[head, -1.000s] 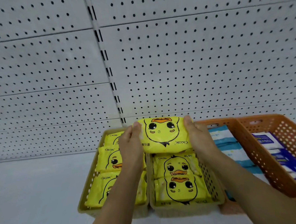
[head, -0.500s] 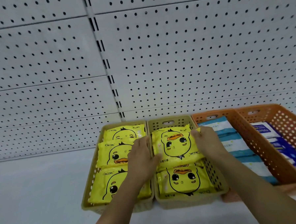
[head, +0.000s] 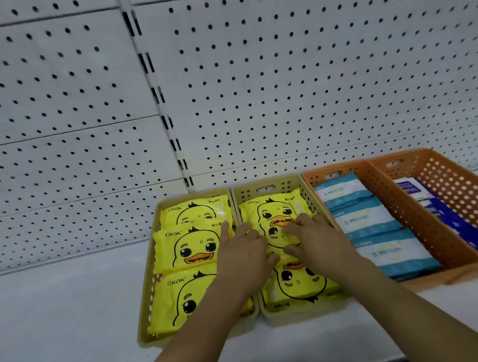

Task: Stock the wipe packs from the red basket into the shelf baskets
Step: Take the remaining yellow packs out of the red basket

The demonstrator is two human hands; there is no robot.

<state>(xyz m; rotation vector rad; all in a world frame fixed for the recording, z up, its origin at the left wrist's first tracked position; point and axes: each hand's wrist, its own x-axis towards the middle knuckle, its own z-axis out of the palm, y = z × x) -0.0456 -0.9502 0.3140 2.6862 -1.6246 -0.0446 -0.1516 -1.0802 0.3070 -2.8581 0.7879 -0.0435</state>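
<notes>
Landmark: the beige basket, right one of a beige pair on the shelf; every place below is told from it.
Duck packs: yellow wipe packs lie flat inside it, front to back and overlapping. The back pack sits against its rear wall, and the front pack lies face-inverted at its front wall.
Left hand: fingers straight, gripping nothing. It lies over its left rim, with one fingertip reaching onto the neighbour's packs.
Right hand: fingers straight and spread, palm down on the packs at its middle, holding nothing.
Why flat palms: probably to press the soft packs down so the row lies level below the rim. A curled grip would lift them again.
Middle pack: mostly hidden under the hands, so I cannot tell how it lies.
Left basket: touching its left wall, with three duck packs in a row. It looks full.
Orange baskets: touching its right wall. The nearer one holds blue-white packs, the farther one dark blue packs.
Pegboard: just behind its rear wall.
Red basket: not in view.
Progress: the row looks filled, so this basket seems nearly done.
Next, as a guess: lift both hands away and go back to the red basket.
Risk: the slippery film could slide as the hands withdraw, riding a pack up the wall.
</notes>
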